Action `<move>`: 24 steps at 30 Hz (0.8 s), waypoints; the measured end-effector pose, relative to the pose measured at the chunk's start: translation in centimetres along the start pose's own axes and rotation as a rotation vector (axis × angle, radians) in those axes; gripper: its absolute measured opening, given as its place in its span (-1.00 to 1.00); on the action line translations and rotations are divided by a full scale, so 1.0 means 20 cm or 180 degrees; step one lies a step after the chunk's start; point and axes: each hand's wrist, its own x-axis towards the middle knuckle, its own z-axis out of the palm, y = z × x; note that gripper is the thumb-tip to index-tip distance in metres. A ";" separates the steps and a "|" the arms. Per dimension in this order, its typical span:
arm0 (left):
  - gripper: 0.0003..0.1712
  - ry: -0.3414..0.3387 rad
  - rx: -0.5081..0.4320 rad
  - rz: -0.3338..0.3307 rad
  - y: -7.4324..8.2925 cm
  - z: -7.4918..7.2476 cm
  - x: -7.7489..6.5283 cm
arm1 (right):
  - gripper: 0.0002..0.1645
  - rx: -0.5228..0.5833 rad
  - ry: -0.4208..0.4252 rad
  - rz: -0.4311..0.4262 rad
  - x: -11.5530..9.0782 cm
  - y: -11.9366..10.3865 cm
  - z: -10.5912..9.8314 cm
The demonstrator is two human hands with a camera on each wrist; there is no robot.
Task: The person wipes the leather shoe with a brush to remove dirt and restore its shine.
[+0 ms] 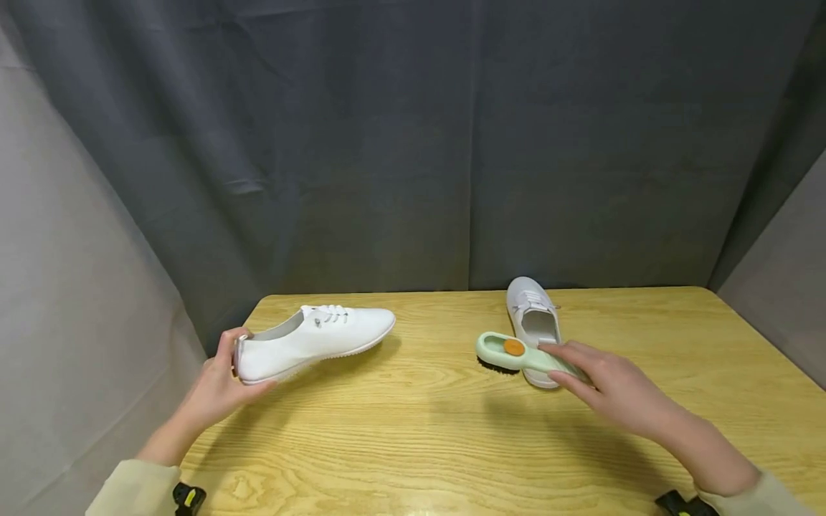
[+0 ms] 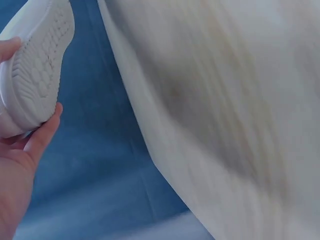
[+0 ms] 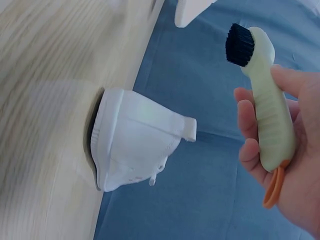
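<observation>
Resting shoe (image 1: 533, 304), white and laced, stands upright on the wooden table (image 1: 413, 444), toe toward the dark curtain (image 1: 387, 158) and heel toward the person. Raised shoe (image 1: 323, 340), also white and laced, is off the table, well to the left of the resting shoe, its toe pointing to the resting shoe's side. The left hand (image 1: 222, 383) grasps it by the heel, thumb at the sole edge; the patterned sole (image 2: 42, 60) shows in the left wrist view.

Pale green brush (image 1: 537, 358): handle gripped by the right hand (image 1: 619, 387), which is to the near right of the resting shoe. The brush is held by the resting shoe's heel end, apart from it in the right wrist view. Dark bristles (image 1: 498, 366) face down, to the left of the resting shoe. Fittings noted: 1 orange button (image 1: 513, 347) on the brush head, 1 orange loop (image 3: 274, 189) at the handle end. Hands occupied: 2 of 2.
</observation>
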 end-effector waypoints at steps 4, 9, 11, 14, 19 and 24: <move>0.02 0.0023 -0.0257 0.0207 0.08 0.06 0.06 | -0.56 -0.0061 0.0172 -0.0022 -0.01 0.01 -0.03; 0.02 -0.0096 -0.0480 0.0391 0.20 0.16 0.12 | -0.55 -0.0109 0.0362 -0.0115 -0.04 0.03 -0.05; 0.01 -0.0156 -0.0575 0.0470 0.25 0.20 0.13 | -0.54 -0.0129 0.0387 -0.0107 -0.05 0.04 -0.07; 0.00 -0.0225 -0.0752 0.0589 0.32 0.25 0.15 | -0.53 -0.0138 0.0394 -0.0062 -0.08 0.05 -0.09; -0.04 -0.0367 -0.0961 0.0696 0.43 0.32 0.18 | -0.51 -0.0214 0.0497 0.0052 -0.14 0.09 -0.12; -0.07 -0.0598 -0.1078 0.0787 0.52 0.41 0.18 | -0.51 -0.0316 0.0660 0.0132 -0.21 0.14 -0.15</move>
